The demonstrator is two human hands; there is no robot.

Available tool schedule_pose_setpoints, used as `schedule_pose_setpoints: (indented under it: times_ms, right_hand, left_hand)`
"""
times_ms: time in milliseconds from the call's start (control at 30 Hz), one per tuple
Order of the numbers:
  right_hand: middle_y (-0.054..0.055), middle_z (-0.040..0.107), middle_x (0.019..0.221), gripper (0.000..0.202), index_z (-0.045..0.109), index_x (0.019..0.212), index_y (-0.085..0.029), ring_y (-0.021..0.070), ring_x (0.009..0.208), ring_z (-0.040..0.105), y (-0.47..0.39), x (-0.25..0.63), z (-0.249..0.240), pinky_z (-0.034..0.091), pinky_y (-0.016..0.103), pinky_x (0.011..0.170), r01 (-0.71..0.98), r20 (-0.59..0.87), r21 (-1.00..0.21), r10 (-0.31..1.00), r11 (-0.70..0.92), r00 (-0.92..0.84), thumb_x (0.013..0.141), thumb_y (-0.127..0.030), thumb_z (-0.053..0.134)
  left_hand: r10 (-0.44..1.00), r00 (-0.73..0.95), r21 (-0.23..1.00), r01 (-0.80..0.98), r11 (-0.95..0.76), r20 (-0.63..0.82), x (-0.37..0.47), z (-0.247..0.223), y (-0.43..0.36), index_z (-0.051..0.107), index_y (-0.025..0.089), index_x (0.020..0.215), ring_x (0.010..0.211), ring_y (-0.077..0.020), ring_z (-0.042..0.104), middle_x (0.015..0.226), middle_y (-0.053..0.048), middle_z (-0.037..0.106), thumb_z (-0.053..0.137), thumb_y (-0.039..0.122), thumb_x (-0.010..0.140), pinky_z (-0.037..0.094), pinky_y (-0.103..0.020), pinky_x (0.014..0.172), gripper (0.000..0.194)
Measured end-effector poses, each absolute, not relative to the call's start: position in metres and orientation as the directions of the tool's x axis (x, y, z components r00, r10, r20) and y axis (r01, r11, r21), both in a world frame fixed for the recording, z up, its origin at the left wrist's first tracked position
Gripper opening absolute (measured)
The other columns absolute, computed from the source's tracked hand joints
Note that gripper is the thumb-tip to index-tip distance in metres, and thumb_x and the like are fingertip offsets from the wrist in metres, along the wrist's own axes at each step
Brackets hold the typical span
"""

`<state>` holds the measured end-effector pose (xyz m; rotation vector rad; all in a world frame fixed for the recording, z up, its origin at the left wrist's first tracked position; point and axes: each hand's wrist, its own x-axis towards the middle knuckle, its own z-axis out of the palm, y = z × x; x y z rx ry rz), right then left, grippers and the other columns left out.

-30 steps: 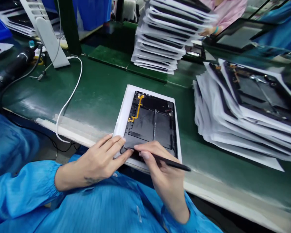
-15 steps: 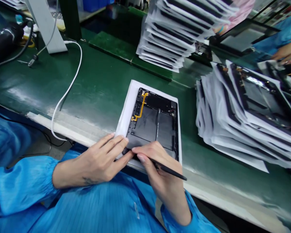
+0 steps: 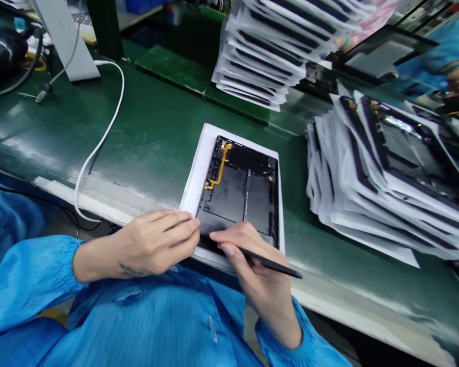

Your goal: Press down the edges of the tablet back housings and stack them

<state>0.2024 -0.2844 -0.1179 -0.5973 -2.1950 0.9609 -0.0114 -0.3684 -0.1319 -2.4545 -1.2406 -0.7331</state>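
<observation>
An opened tablet (image 3: 229,193) with dark internals and an orange flex cable (image 3: 221,168) lies on a white paper sheet (image 3: 196,168) at the bench's front edge. At the tablet's near left corner, my left hand (image 3: 156,242) is closed, its bent fingers together and the fingertips against the edge; the thumb is hidden. My right hand (image 3: 256,270) pinches slim black tweezers (image 3: 273,264), their rear end sticking out to the right. Their tip is hidden by my fingers, low over the tablet's near end.
Paper-interleaved tablets are piled in a tall stack (image 3: 260,56) at the back and another stack (image 3: 367,178) on the right. A white cable (image 3: 106,135) loops over the green bench (image 3: 149,122) beside a grey stand (image 3: 67,43). A co-worker's blue sleeve (image 3: 424,71) is at far right.
My left hand has drawn back slightly to the left, and its outstretched lower finger has left the near edge beside my right fingertips. My right hand still grips the tweezers. The view has shifted slightly.
</observation>
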Motion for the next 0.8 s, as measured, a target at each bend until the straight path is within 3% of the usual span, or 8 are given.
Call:
schedule_pose_setpoints:
  times_ms: [400, 700, 800]
  right_hand:
    - [0.002, 0.075, 0.084, 0.018, 0.073, 0.098, -0.023, 0.0187, 0.077, 0.067, -0.286, 0.202, -0.115, 0.054, 0.034, 0.07, 0.161, 0.378, -0.759, 0.629, 0.63, -0.679, 0.095, -0.011, 0.059]
    - [0.004, 0.075, 0.087, 0.016, 0.069, 0.098, -0.02, 0.017, 0.075, 0.067, -0.281, 0.198, -0.11, 0.054, 0.033, 0.07, 0.095, 0.417, -0.709, 0.524, 0.699, -0.743, 0.096, -0.009, 0.059]
    - [0.004, 0.075, 0.086, 0.015, 0.069, 0.099, -0.02, 0.0175, 0.075, 0.067, -0.278, 0.212, -0.107, 0.054, 0.032, 0.068, 0.142, 0.4, -0.7, 0.549, 0.7, -0.734, 0.095, -0.009, 0.059]
  left_hand:
    - [0.675, 0.486, -0.03, 0.822, -0.568, 0.555, -0.011, -0.133, -0.368, 0.069, 0.01, 0.106, 0.106, -0.0221, 0.071, 0.114, -0.01, 0.075, 0.048, 0.013, 0.102, 0.059, -0.031, 0.087, 0.022]
    - [0.662, 0.494, -0.05, 0.82, -0.57, 0.563, -0.011, -0.133, -0.368, 0.07, 0.011, 0.103, 0.104, -0.0225, 0.072, 0.114, -0.008, 0.075, 0.055, 0.014, 0.1, 0.06, -0.032, 0.087, 0.016]
    - [0.665, 0.487, -0.039, 0.822, -0.568, 0.566, -0.01, -0.133, -0.369, 0.069, 0.01, 0.104, 0.106, -0.0233, 0.072, 0.116, -0.009, 0.075, 0.055, 0.012, 0.098, 0.059, -0.034, 0.088, 0.015]
